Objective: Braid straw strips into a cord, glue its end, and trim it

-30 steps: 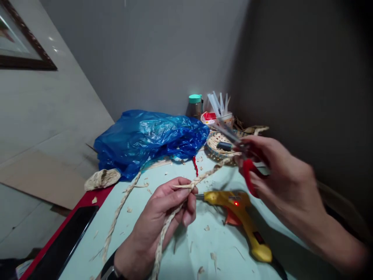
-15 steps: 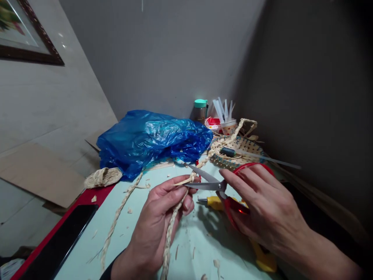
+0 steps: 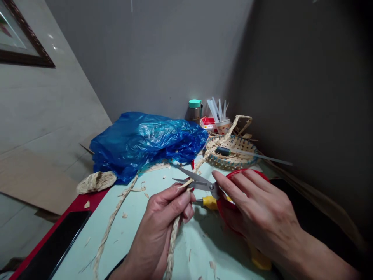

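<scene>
My left hand (image 3: 163,221) pinches a braided straw rope (image 3: 172,245) near its frayed tip, fingers closed round it. My right hand (image 3: 259,210) grips red-handled scissors (image 3: 198,182), their blades open around the loose straw end just above my left thumb. The braid runs on from the tip toward a woven straw basket (image 3: 233,155) at the back. A yellow glue gun (image 3: 210,202) lies on the pale green table (image 3: 136,229), mostly hidden under my right hand.
A crumpled blue plastic bag (image 3: 145,140) lies behind. A bottle with a teal cap (image 3: 194,110) and a cup of glue sticks (image 3: 220,116) stand in the corner. A second braid (image 3: 113,221), a straw bundle (image 3: 94,181), a dark phone (image 3: 55,245) and straw scraps lie left.
My right hand brought the scissors down from above the glue gun to the braid's tip, and the blades now straddle the loose end. My left hand kept its hold.
</scene>
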The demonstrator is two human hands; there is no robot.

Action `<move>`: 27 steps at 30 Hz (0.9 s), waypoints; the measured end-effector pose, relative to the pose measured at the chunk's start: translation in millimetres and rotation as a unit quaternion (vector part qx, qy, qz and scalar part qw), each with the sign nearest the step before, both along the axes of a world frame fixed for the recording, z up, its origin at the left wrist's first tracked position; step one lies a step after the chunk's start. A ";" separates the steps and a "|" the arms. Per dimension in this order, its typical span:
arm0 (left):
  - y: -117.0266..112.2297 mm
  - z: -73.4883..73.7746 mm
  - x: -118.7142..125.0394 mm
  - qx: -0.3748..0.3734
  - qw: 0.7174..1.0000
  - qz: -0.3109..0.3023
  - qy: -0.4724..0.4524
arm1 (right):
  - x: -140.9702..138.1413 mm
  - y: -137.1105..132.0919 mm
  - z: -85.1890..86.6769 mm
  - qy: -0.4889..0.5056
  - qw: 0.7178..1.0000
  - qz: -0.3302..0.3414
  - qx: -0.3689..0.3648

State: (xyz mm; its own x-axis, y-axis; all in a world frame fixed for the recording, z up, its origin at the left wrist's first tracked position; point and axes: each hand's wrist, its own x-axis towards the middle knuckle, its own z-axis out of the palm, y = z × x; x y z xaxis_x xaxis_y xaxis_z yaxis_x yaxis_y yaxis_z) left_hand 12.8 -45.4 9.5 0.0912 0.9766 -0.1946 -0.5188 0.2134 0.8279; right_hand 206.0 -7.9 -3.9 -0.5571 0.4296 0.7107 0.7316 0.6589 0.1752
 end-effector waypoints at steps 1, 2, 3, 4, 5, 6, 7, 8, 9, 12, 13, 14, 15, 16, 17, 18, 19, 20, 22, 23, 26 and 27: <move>0.0 0.2 0.2 0.001 1.000 0.006 0.005 | 0.4 -0.3 -0.6 -0.001 1.000 0.000 0.001; 0.2 0.7 0.6 0.003 1.000 0.014 0.009 | 0.8 -0.4 -1.3 0.000 1.000 0.001 0.004; 0.4 1.2 1.1 0.006 1.000 0.019 0.013 | 1.1 -0.5 -2.1 0.004 1.000 0.004 0.008; 0.7 1.8 1.5 0.009 1.000 0.023 0.015 | 1.4 -0.4 -3.0 0.009 1.000 0.007 0.013; 0.8 2.4 1.9 0.013 1.000 0.024 0.014 | 1.7 -0.3 -4.1 0.015 1.000 0.011 0.019; 0.9 3.0 2.1 0.015 1.000 0.023 0.014 | 1.9 0.0 -5.1 0.022 0.999 0.014 0.023; 1.0 3.4 2.2 0.014 1.000 0.020 0.015 | 2.2 0.3 -6.1 0.027 0.999 0.015 0.024; 1.0 3.7 2.0 0.012 1.000 0.017 0.016 | 2.4 0.8 -6.9 0.029 0.999 0.015 0.022; 1.1 3.9 1.8 0.010 1.000 0.012 0.015 | 2.6 1.3 -7.5 0.028 0.999 0.015 0.020; 1.8 3.5 0.5 0.004 1.000 0.005 0.011 | 2.9 2.9 -7.4 0.021 1.000 0.013 0.014; 2.2 3.1 0.1 0.004 1.000 0.004 0.009 | 2.9 3.3 -6.8 0.019 1.000 0.014 0.012; 2.7 2.8 -0.3 0.006 1.000 0.004 0.008 | 2.9 3.7 -5.8 0.019 1.000 0.016 0.012; 3.1 2.5 -0.6 0.008 1.000 0.004 0.009 | 3.0 4.1 -4.8 0.019 1.000 0.019 0.009; 3.5 2.3 -1.0 0.008 1.000 0.004 0.010 | 3.0 4.5 -3.8 0.017 1.000 0.022 0.005; 3.7 2.1 -1.4 0.007 1.000 0.004 0.010 | 3.1 5.0 -3.0 0.013 1.000 0.023 0.002; 3.9 1.9 -1.7 0.006 1.000 0.003 0.009 | 3.4 5.6 -2.5 0.012 1.000 0.025 0.003; 4.0 1.9 -2.2 0.004 1.000 0.002 0.007 | 3.8 6.4 -2.4 0.009 1.000 0.024 0.003; 4.2 1.9 -2.6 0.003 1.000 -0.001 0.005 | 4.3 7.2 -2.8 0.007 1.000 0.024 0.005; 4.6 2.2 -3.5 0.005 1.000 -0.005 0.007 | 5.6 9.1 -4.8 0.004 1.000 0.025 0.015; 4.9 2.4 -3.8 0.007 1.000 -0.007 0.010 | 6.3 9.9 -6.2 0.002 0.999 0.025 0.020; 5.8 3.1 -4.1 0.023 0.999 -0.004 0.030 | 7.8 11.4 -10.1 -0.006 0.999 0.017 0.029; 5.9 3.2 -3.9 0.030 0.999 -0.002 0.040 | 7.9 11.4 -10.8 -0.008 1.000 0.014 0.027</move>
